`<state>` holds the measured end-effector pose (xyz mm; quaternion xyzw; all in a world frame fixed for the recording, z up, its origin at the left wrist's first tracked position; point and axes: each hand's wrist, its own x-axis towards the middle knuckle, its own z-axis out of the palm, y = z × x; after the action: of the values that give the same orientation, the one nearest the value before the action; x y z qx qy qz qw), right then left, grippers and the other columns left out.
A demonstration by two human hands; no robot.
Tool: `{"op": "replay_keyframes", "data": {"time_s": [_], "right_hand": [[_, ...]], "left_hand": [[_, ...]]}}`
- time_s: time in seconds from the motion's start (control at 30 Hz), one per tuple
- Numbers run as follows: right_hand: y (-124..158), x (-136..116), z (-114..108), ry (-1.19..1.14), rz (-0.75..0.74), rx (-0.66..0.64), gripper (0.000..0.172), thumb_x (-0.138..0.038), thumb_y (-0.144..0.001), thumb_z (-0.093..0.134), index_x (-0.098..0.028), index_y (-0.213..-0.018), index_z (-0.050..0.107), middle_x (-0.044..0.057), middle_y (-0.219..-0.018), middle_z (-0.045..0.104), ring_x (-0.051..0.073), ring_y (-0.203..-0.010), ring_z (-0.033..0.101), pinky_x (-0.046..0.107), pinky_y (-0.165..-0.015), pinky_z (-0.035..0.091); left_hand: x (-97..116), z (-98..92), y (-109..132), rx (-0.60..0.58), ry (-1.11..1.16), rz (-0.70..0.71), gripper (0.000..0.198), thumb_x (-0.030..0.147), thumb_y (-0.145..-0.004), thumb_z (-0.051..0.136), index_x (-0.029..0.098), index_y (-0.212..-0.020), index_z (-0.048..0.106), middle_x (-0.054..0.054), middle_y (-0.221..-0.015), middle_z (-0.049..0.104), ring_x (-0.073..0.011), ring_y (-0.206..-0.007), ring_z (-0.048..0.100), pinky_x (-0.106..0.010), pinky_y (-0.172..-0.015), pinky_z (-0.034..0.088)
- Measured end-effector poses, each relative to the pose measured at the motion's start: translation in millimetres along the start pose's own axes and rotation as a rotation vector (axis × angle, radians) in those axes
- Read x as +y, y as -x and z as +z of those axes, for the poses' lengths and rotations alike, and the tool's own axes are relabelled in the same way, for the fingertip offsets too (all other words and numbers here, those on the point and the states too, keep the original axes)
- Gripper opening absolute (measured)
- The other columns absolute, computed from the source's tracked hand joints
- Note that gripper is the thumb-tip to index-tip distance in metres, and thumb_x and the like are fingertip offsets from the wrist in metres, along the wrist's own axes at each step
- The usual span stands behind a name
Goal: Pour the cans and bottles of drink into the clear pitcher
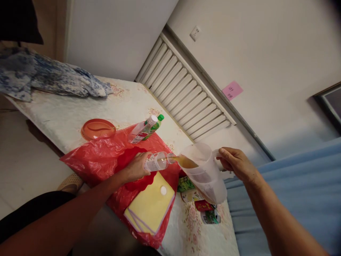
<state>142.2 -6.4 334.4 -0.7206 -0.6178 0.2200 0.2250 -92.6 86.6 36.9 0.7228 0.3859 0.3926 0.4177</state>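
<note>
Pitcher [210,181], translucent, is held tilted above the bench [128,101], long axis running from base at lower right to rim at upper left, spout at the mouth of the clear bottle [157,161], which points right, its axis nearly level in view. Right hand [236,163] has its grip closed on the pitcher's handle; left hand [137,166] has its grip wrapped around the bottle, hiding its base. Cans [211,216] behind the pitcher are partly covered; how full of amber liquid [189,162] the bottle is cannot be made out.
</note>
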Motion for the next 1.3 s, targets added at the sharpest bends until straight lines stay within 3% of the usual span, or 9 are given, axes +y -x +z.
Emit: {"op": "replay_keyframes", "data": {"time_s": [0.17, 0.37, 0.6, 0.8, 0.93, 1.1, 1.3], "right_hand": [[-1.5, 4.8, -0.3, -0.008, -0.005, 0.010, 0.060, -0.076, -0.074, 0.062, -0.017, -0.067, 0.061, -0.008, -0.043, 0.033, 0.006, -0.041, 0.025, 0.022, -0.041, 0.019], [0.0, 11.5, 5.9, -0.094, -0.014, 0.015, 0.057, -0.073, -0.074, 0.065, -0.016, -0.066, 0.061, -0.008, -0.043, 0.032, 0.006, -0.040, 0.024, 0.022, -0.041, 0.017], [2.9, 33.4, 19.8, -0.353, -0.011, 0.044, 0.054, -0.068, -0.072, 0.071, -0.019, -0.058, 0.053, -0.008, -0.041, 0.032, 0.005, -0.039, 0.023, 0.023, -0.041, 0.017], [-3.6, 51.3, 33.8, -0.527, 0.005, 0.095, 0.051, -0.064, -0.072, 0.071, -0.020, -0.055, 0.050, -0.006, -0.041, 0.037, 0.007, -0.039, 0.030, 0.024, -0.042, 0.024], [-8.8, 55.5, 46.3, -0.635, 0.018, 0.181, 0.049, -0.062, -0.068, 0.073, -0.020, -0.056, 0.051, -0.007, -0.043, 0.035, 0.007, -0.040, 0.029, 0.025, -0.043, 0.027], [-15.3, 54.2, 70.0, -0.787, -0.029, 0.348, 0.052, -0.064, -0.073, 0.068, -0.022, -0.057, 0.041, -0.009, -0.045, 0.032, 0.006, -0.038, 0.023, 0.023, -0.040, 0.022], [-19.7, 53.0, 100.5, -0.885, -0.041, 0.353, 0.054, -0.064, -0.078, 0.062, -0.023, -0.054, 0.036, -0.011, -0.041, 0.025, 0.006, -0.036, 0.020, 0.023, -0.041, 0.024]], "left_hand": [[0.5, 0.0, -0.1, 0.039, 0.032, 0.023, 0.050, 0.020, -0.057, 0.061, 0.026, -0.107, 0.061, -0.008, -0.106, 0.068, -0.0287, -0.100, 0.063, -0.038, -0.080, 0.050], [3.5, -0.2, 1.3, 0.038, 0.106, 0.025, 0.046, 0.020, -0.060, 0.062, 0.024, -0.106, 0.060, -0.008, -0.101, 0.070, -0.0247, -0.089, 0.067, -0.033, -0.072, 0.050], [4.1, -1.4, 2.1, 0.056, 0.059, -0.012, 0.059, 0.018, -0.057, 0.064, 0.023, -0.115, 0.057, -0.008, -0.116, 0.066, -0.0287, -0.112, 0.062, -0.037, -0.089, 0.050], [7.0, -4.5, 1.3, 0.049, 0.121, -0.053, 0.062, 0.015, -0.058, 0.064, 0.022, -0.119, 0.054, -0.009, -0.120, 0.064, -0.0271, -0.114, 0.061, -0.039, -0.094, 0.049], [2.8, -2.8, -1.1, 0.094, 0.144, -0.067, 0.067, 0.015, -0.059, 0.067, 0.023, -0.124, 0.052, -0.011, -0.123, 0.063, -0.0300, -0.117, 0.059, -0.045, -0.099, 0.047], [1.1, -4.4, -4.0, 0.179, 0.163, -0.083, 0.066, 0.018, -0.060, 0.068, 0.022, -0.124, 0.051, -0.008, -0.122, 0.064, -0.0267, -0.114, 0.061, -0.041, -0.097, 0.050], [5.9, -18.8, -7.0, 0.296, 0.162, -0.099, 0.071, 0.025, -0.059, 0.072, 0.022, -0.126, 0.049, -0.009, -0.126, 0.062, -0.0284, -0.114, 0.061, -0.042, -0.099, 0.049]]}}
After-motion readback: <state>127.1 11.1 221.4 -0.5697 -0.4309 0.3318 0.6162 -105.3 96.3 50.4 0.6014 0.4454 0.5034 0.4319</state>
